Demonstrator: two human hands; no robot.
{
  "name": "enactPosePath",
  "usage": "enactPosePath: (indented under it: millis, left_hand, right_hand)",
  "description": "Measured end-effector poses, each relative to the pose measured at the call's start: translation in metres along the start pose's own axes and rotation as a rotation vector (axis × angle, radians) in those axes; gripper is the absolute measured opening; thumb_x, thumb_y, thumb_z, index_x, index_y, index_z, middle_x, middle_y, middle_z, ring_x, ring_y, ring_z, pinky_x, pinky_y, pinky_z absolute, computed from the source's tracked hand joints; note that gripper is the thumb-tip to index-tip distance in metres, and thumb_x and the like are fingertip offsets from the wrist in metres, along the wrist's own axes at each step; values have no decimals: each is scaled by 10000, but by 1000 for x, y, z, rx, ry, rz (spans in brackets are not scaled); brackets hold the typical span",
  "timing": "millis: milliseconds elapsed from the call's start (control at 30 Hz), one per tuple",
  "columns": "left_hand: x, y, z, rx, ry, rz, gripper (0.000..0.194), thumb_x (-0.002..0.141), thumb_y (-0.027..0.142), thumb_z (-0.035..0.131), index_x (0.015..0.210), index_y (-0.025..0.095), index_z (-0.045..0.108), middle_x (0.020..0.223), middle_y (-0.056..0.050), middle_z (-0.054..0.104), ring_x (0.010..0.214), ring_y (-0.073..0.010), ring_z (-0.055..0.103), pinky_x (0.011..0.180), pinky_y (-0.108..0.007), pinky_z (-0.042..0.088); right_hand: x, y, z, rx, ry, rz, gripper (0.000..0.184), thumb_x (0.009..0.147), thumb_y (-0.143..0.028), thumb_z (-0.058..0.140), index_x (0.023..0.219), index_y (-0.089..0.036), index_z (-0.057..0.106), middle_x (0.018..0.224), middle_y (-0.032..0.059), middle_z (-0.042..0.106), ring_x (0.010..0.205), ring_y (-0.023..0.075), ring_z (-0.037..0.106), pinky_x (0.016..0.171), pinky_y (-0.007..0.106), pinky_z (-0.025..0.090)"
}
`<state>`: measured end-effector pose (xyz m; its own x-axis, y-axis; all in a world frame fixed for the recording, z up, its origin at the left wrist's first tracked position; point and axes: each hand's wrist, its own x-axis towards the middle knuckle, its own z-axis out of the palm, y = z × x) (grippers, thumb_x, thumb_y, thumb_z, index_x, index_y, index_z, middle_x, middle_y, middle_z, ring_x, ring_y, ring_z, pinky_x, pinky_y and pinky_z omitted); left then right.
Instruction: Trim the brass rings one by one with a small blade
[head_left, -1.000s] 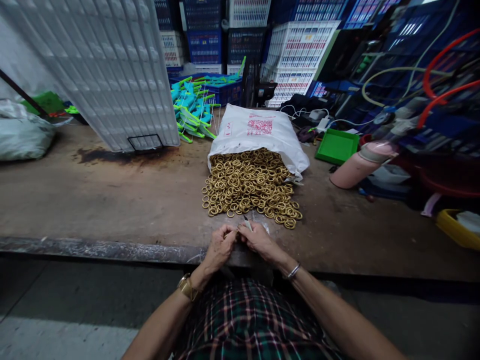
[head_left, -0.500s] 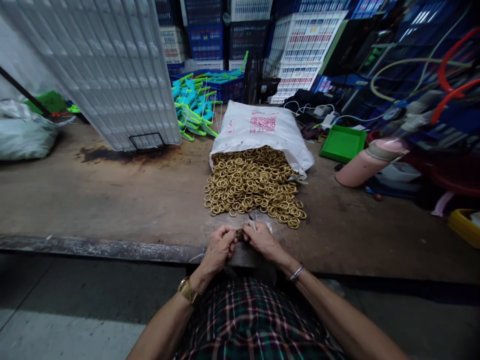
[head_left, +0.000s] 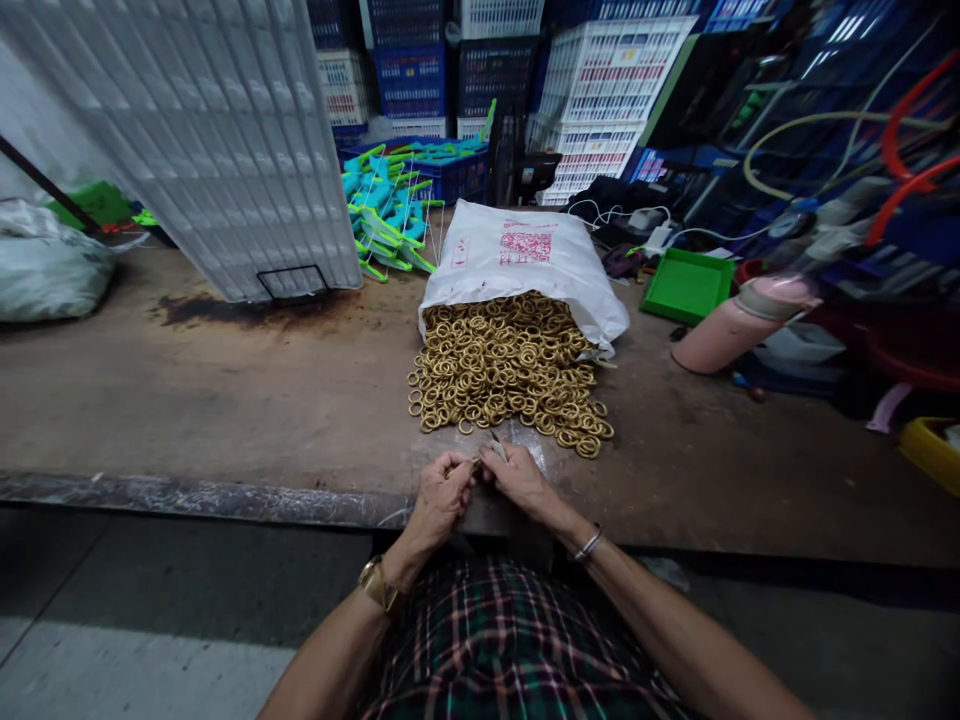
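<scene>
My left hand (head_left: 442,492) pinches a small gold-coloured ring (head_left: 476,462) between thumb and fingertips, near the table's front edge. Close against it, my right hand (head_left: 520,478) is closed round a small knife (head_left: 499,449) with a pale handle and a dark tip pointing up and away from me. The fingers partly cover both ring and knife, so I cannot tell if the blade touches the ring. Just beyond my hands lies a heap of gold-coloured rings (head_left: 502,370), spilling from the mouth of a white sack (head_left: 517,245) with red print.
A ribbed translucent panel (head_left: 247,150) leans at the left on the wooden table (head_left: 187,410). Behind it are turquoise and green plastic pieces (head_left: 390,220). To the right stand a green tray (head_left: 688,284), a tilted pink bottle (head_left: 739,325) and a yellow container (head_left: 930,455). Stacked crates (head_left: 600,90) line the back.
Both hands stay together at the table edge. The ring, seen more face-on half a second ago, now appears edge-on, and the knife has tilted slightly. The camera view shifted a little.
</scene>
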<state>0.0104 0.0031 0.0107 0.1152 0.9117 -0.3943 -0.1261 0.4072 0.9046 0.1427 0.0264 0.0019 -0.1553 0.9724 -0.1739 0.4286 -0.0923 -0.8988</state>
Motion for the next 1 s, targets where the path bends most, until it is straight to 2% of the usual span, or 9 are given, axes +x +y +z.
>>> enactPosePath:
  millis: [133, 233, 400, 767, 867, 1000]
  left_hand:
    - [1, -2, 1, -40, 39, -8, 318, 648, 437, 614, 760, 162, 501, 535, 66, 470, 376, -35, 343, 347, -148, 229]
    - [2, -3, 2, -41, 53, -2, 311, 656, 436, 606, 751, 159, 504, 525, 64, 464, 373, -34, 333, 345, -148, 229]
    - [2, -4, 3, -43, 71, 34, 276, 669, 413, 589, 748, 161, 506, 525, 61, 474, 381, -39, 348, 360, -153, 240]
    - [10, -21, 0, 50, 87, 133, 242, 730, 403, 539, 732, 163, 514, 517, 60, 456, 411, -50, 365, 406, -166, 270]
    - [7, -16, 1, 77, 75, 118, 275, 728, 435, 542, 694, 165, 501, 475, 71, 410, 392, -50, 334, 392, -168, 249]
    - [-1, -15, -1, 77, 3, 91, 345, 718, 507, 555, 694, 171, 484, 462, 81, 370, 382, -44, 295, 371, -164, 225]
  right_hand:
    - [-4, 3, -2, -284, 79, -45, 226, 805, -265, 350, 642, -184, 484, 565, -5, 499, 535, 113, 430, 523, 233, 267]
    - [-11, 4, 0, -547, 7, -125, 155, 773, -192, 383, 755, -176, 537, 626, 24, 568, 555, 127, 458, 538, 249, 254]
    - [-15, 4, 4, -772, -51, -149, 243, 728, -116, 397, 902, -157, 560, 740, 67, 639, 623, 151, 533, 560, 261, 262]
    - [-13, 1, 7, -901, -103, -105, 286, 780, -118, 365, 1020, -142, 518, 812, 99, 660, 696, 192, 602, 575, 270, 306]
    - [-7, 8, 4, -913, -87, -66, 266, 777, -124, 380, 999, -132, 527, 813, 105, 654, 706, 194, 595, 568, 270, 300]
    - [5, 18, -11, -856, -5, -3, 248, 773, -128, 393, 966, -115, 548, 772, 87, 628, 679, 170, 551, 558, 260, 286]
